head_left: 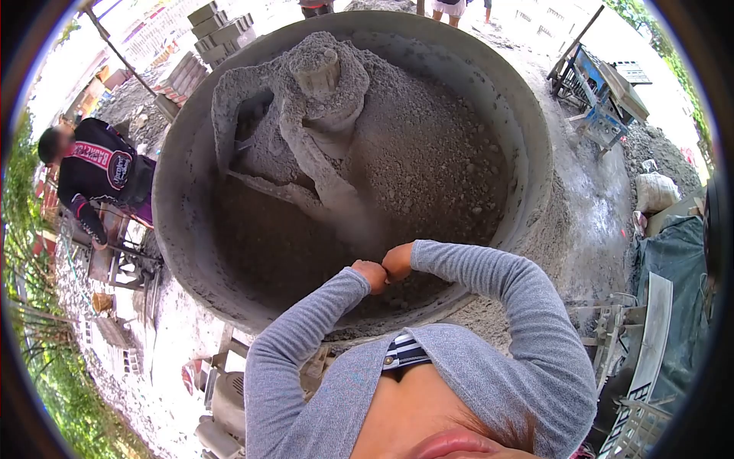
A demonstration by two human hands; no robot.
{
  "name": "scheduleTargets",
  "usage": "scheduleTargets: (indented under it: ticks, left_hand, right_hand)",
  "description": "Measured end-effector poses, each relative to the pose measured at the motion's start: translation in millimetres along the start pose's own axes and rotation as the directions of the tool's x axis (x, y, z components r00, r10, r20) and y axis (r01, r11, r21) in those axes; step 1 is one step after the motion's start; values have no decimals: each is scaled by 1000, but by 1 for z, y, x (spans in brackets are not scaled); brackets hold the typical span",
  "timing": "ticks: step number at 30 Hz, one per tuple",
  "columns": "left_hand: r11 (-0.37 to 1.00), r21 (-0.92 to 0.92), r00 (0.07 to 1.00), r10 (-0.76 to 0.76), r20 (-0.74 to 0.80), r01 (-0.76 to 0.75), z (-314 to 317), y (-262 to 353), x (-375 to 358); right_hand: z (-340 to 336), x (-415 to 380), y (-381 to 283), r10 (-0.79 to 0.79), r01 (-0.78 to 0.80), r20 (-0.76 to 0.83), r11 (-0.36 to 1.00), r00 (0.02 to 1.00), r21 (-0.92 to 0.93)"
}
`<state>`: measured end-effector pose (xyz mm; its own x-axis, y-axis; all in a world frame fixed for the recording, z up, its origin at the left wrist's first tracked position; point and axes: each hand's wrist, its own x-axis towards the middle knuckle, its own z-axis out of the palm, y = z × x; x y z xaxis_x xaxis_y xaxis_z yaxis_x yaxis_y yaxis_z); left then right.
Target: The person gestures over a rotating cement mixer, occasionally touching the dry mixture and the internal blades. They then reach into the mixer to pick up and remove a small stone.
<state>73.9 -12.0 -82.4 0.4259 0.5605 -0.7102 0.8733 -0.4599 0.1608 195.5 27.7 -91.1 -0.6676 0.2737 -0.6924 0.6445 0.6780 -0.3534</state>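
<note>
My left hand (371,275) and my right hand (398,262) meet over the near part of a big round mixing drum (535,153). Both have their fingers curled in, and whatever they hold, if anything, is hidden. Below and beyond them, grey-brown gravelly mix (436,145) fills the drum, heaped higher at the far right side. A cement-crusted mixer arm (306,153) with a central hub (315,73) stands in the mix, its lower end blurred by dust just beyond my hands.
At the left, a person in a dark shirt (99,164) stands by a metal frame (126,252). Grey blocks (214,30) are stacked behind the drum. A blue machine (604,96) stands at the far right, a white sack (655,191) nearer. A motor (228,405) lies below left.
</note>
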Motion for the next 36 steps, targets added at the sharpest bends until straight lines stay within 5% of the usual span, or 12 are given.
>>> scheduleTargets:
  ticks: [36]
  left_hand:
    - [999,27,999,33,5,-33,5,0,2]
  right_hand:
    - [3,8,1,21,-23,119,1000,993,17]
